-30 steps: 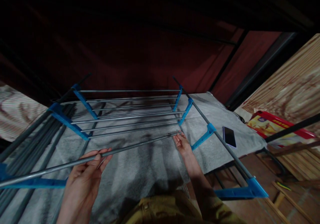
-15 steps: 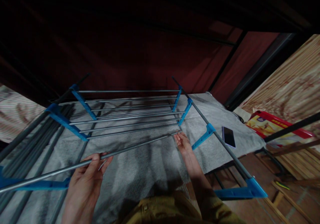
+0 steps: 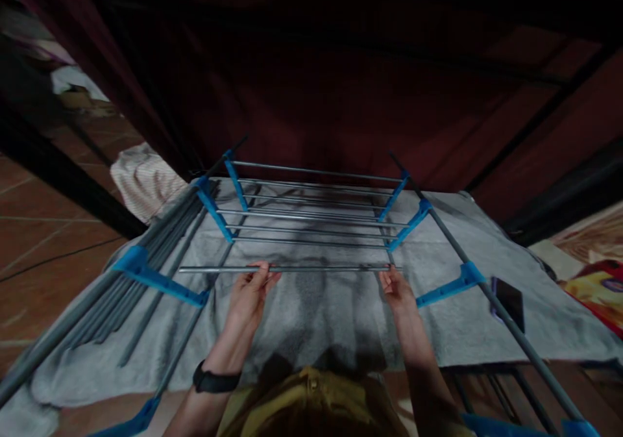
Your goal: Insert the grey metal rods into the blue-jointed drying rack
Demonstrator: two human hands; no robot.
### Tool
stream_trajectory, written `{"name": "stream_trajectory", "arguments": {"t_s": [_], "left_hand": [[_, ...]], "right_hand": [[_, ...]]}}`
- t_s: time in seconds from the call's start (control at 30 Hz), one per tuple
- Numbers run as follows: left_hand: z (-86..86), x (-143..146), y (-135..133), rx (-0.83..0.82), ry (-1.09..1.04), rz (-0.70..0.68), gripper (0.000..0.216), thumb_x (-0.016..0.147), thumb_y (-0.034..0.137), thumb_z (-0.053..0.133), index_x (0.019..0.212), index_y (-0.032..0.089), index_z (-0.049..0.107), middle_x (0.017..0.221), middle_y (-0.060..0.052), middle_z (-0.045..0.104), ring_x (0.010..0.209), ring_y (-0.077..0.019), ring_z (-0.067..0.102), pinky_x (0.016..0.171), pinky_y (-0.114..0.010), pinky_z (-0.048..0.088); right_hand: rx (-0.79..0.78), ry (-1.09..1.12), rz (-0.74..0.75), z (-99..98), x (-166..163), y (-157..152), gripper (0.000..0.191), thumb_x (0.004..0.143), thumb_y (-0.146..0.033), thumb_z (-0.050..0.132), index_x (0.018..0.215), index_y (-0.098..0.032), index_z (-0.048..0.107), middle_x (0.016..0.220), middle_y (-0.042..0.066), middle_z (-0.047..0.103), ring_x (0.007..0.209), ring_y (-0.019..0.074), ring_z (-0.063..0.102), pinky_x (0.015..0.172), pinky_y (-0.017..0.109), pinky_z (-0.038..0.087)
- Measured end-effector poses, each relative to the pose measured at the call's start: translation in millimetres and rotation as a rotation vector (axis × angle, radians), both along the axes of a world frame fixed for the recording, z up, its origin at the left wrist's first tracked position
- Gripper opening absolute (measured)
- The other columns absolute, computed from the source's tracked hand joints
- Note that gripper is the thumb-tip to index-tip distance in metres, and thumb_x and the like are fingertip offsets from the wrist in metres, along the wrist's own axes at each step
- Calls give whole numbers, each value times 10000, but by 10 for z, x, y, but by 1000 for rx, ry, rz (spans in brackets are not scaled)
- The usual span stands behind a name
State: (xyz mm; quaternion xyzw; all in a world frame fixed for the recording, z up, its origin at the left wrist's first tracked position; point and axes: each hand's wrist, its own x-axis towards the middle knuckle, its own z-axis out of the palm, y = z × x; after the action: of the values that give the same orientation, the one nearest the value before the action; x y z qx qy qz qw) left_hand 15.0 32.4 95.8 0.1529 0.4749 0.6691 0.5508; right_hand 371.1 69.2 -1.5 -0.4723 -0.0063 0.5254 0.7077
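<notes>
A grey metal tube point(image 3: 321, 269) lies level across the front of a partly built rack. My left hand point(image 3: 252, 294) pinches it left of its middle, and my right hand point(image 3: 396, 287) grips it near the right end. Behind it, several crossbars point(image 3: 311, 232) span between blue plastic brackets on the two sides. The nearest blue brackets, one on the left point(image 3: 163, 286) and one on the right point(image 3: 450, 284), have no bar between them. Long side poles point(image 3: 450, 240) carry the brackets. A dark band circles my left wrist.
Loose grey tubes point(image 3: 139, 281) lie bundled along the left. A phone point(image 3: 509, 304) rests beyond the right side pole on the grey blanket point(image 3: 311, 326). A dark red panel point(image 3: 331, 99) rises behind the rack. Striped cloth point(image 3: 146, 177) lies at the far left.
The tube has gone from slanted, its left end close to me, to level and nearer the crossbars. My left hand moved forward with it. The view has turned left.
</notes>
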Motion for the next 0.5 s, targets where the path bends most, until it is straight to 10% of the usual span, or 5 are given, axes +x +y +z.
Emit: {"name": "stream_trajectory", "arguments": {"t_s": [0.5], "left_hand": [[-243,-552,171,-70,-2,335,69,937,132,570,882,158,604,796,-47,709,711,-138,704,661,-252,570]], "right_hand": [[-138,-3,-46,-268,197,24,195,792,-125,637,646,-254,631,579,-33,600,506,110,632,575,216,605]]}}
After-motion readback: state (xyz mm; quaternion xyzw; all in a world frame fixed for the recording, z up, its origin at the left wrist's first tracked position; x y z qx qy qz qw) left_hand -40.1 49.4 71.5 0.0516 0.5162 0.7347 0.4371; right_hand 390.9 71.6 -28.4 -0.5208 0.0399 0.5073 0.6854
